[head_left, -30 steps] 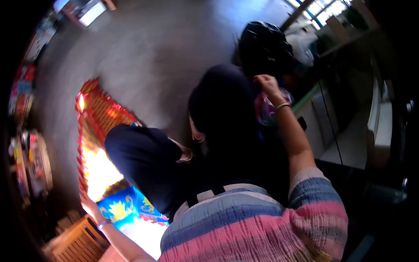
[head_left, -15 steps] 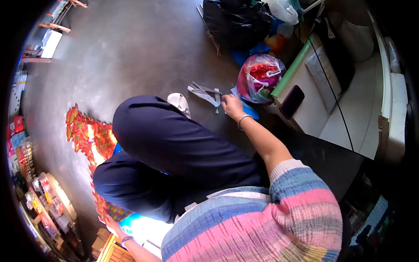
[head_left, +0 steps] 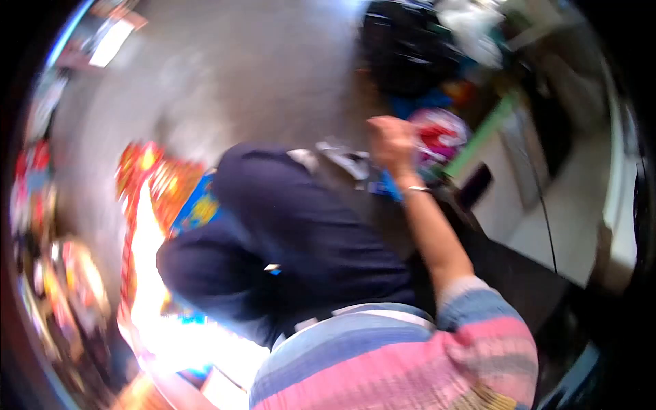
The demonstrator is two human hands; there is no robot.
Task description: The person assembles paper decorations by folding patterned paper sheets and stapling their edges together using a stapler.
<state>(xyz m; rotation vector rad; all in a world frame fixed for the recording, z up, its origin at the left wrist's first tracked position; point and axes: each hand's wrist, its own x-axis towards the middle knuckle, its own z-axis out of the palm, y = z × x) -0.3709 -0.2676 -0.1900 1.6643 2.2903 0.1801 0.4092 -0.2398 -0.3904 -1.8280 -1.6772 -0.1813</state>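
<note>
My right hand is raised over the floor, fingers curled in; blur hides whatever may be in them. Beneath and left of it lie white strips, with a bit of blue plastic near the wrist. At the lower left, my left hand is smeared and washed out by glare, at the edge of a large shiny red and gold patterned plastic wrapper. The wrapper lies beside my bent knees, and a blue and yellow printed piece shows next to it.
A black plastic bag and a clear bag of red and purple things stand at the upper right. A dark phone rests on a white, green-edged box. Blurred packaged goods line the left side.
My right hand has lifted off the floor beside the white strips. My left hand has shifted outward and up with the wrapper's edge. The whole view has shifted and blurred.
</note>
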